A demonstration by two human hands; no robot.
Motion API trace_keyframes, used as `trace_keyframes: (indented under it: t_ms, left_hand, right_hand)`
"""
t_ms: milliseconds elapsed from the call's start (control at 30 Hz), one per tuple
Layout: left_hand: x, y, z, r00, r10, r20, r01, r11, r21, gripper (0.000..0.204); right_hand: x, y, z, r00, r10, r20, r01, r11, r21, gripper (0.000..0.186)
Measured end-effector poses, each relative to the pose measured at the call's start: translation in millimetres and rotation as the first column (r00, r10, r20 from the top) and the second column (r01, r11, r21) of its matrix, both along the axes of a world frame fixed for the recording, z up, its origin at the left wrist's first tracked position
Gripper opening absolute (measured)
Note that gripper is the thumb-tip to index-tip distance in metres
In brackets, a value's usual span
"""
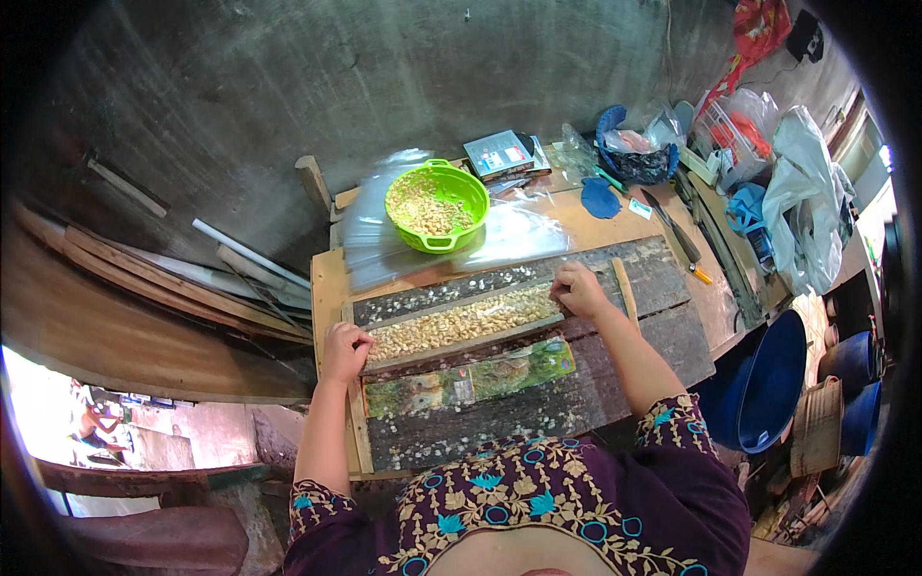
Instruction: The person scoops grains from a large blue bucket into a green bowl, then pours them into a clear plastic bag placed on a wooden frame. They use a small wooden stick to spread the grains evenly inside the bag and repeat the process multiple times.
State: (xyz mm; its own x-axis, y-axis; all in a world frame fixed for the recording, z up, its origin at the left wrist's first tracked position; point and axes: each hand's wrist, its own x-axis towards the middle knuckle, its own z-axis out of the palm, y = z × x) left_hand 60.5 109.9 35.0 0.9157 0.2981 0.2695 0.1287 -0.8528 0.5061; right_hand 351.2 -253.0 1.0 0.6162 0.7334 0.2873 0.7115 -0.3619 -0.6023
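A long, narrow wooden frame (451,350) lies across the dark board in front of me. Small pale pieces (437,331), perhaps nuts or beans, fill it, with a shiny patch like clear plastic near the right end. My left hand (346,353) is at the frame's left end, fingers closed together. At the opposite end, my right hand (576,290) is closed in a pinch. What either hand's fingertips grip is too small to make out. Beyond the frame stands a green colander (437,242) partly filled with similar pieces.
Clear plastic sheets (370,254) lie under the colander. A printed green sheet (519,370) and scattered pale bits lie on the dark board (461,432). At the right are a knife (684,242), a blue basket (639,165) with bags, and a blue tub (776,384) below the table.
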Motion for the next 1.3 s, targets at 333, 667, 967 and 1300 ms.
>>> trace_keyframes:
  t_ms: [333, 667, 967, 1300]
  left_hand:
    - [35.6, -54.9, 6.1, 0.984, -0.173, 0.029, 0.164, 0.966, 0.202, 0.033]
    - [34.4, -73.8, -10.0, 0.990, -0.113, 0.082, 0.095, 0.975, 0.200, 0.015]
    - [46.6, -81.0, 1.7, 0.981, -0.160, -0.107, 0.180, 0.962, 0.207, 0.023]
    - [80.8, -132.3, -14.0, 0.941, -0.155, -0.301, 0.241, 0.931, 0.275, 0.049]
  right_hand:
    - [-29.4, 4.0, 23.4, 0.978, 0.021, 0.208, -0.017, 1.000, -0.024, 0.018]
    - [-40.7, -3.6, 6.6, 0.932, 0.041, 0.361, -0.028, 0.999, -0.040, 0.015]
    - [-44.5, -9.1, -2.2, 0.900, 0.024, 0.435, 0.000, 0.999, -0.054, 0.014]
    - [-49.5, -66.6, 9.6, 0.895, -0.141, 0.424, 0.088, 0.986, 0.141, 0.014]
